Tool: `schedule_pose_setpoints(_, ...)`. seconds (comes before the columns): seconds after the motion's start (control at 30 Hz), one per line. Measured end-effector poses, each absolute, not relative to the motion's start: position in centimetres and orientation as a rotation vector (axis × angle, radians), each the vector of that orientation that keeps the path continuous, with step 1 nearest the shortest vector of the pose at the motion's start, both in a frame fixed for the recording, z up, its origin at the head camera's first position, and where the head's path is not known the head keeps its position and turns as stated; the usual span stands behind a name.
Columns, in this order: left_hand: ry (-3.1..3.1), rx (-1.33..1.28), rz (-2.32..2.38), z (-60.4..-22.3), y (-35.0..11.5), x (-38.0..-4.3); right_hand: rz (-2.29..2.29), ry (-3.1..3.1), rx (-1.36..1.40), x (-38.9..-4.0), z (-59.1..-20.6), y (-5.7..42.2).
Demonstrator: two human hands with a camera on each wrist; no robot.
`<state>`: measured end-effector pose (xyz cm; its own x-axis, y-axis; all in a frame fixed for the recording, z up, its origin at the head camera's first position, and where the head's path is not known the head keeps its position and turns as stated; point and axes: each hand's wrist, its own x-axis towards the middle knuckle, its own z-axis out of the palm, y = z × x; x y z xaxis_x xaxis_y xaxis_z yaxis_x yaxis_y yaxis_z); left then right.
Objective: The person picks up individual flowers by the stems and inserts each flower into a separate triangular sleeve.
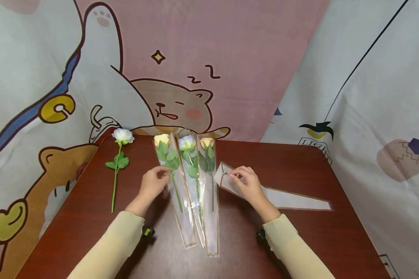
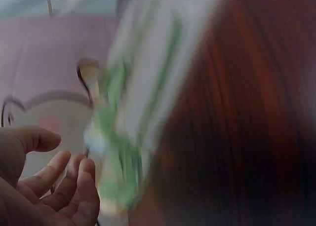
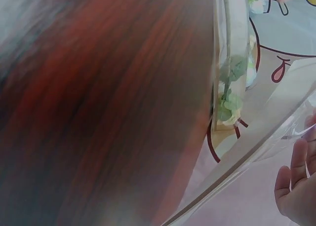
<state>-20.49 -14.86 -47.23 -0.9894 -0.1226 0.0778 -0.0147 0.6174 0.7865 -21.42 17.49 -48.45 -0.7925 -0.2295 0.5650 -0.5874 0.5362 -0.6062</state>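
Note:
Three wrapped roses lie side by side in clear sleeves at the table's middle: a pale yellow rose (image 1: pixel 161 140), a bluish-white rose (image 1: pixel 187 143) and a peach rose (image 1: pixel 207 143). My left hand (image 1: pixel 154 182) is at the left edge of the yellow rose's sleeve. In the left wrist view that hand (image 2: pixel 64 186) has loosely bent fingers, thumb apart, and nothing between them. My right hand (image 1: pixel 248 182) pinches the open end of a flat flower sleeve (image 1: pixel 296 199), white with a brown border. That end is raised and bent; the narrow end points right.
An unwrapped white rose (image 1: pixel 123 136) with a green stem lies at the left of the dark red-brown table (image 1: pixel 283 240). A cloth with cartoon animals (image 1: pixel 185 104) hangs behind the table and along both sides.

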Motion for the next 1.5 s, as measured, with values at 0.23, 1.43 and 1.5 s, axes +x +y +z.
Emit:
schedule_pose_setpoints(0.23,-2.866,0.254,-0.947,-46.9,-23.1,-21.3,1.164,-2.37,0.619,-21.3,-48.9,18.7)
schedule_pose_setpoints(1.43,-2.609,0.589,-1.503,-47.0,-26.7,-22.1,1.191,-2.409,0.61,-21.1,-48.8,18.4)
schedule_pose_setpoints(1.5,-2.504,0.545,-1.587,-46.5,-25.6,-22.1,1.194,-2.413,0.607,-21.2,-48.7,18.3)
